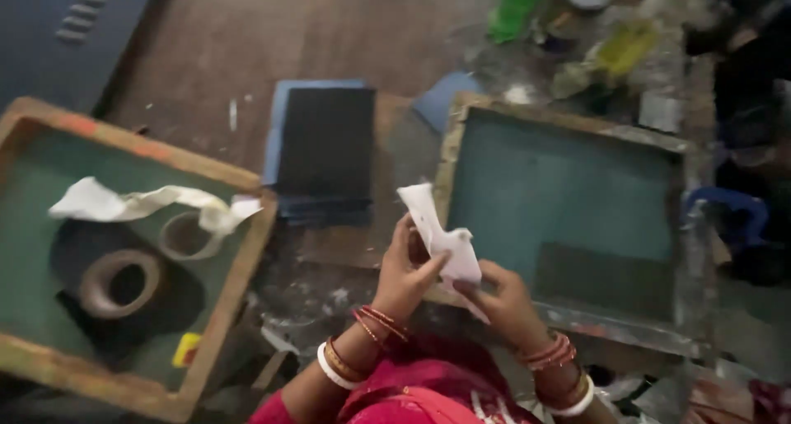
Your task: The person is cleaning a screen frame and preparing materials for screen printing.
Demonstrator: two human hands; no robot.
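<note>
Both hands pinch the crumpled white paper strip: left hand fingertips low, right hand at its trailing end (light, limp, tears easily, I'd guess).

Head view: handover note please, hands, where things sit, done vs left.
Left hand and right hand both grip one crumpled white strip, held above the near edge of the right wooden-framed screen.
Left wooden-framed screen holds two tape rolls and a loose white strip.
Stack of dark sheets lies between the frames.
Done: strip in hand, off any surface.
Left: strip not yet stuck or laid anywhere.
</note>
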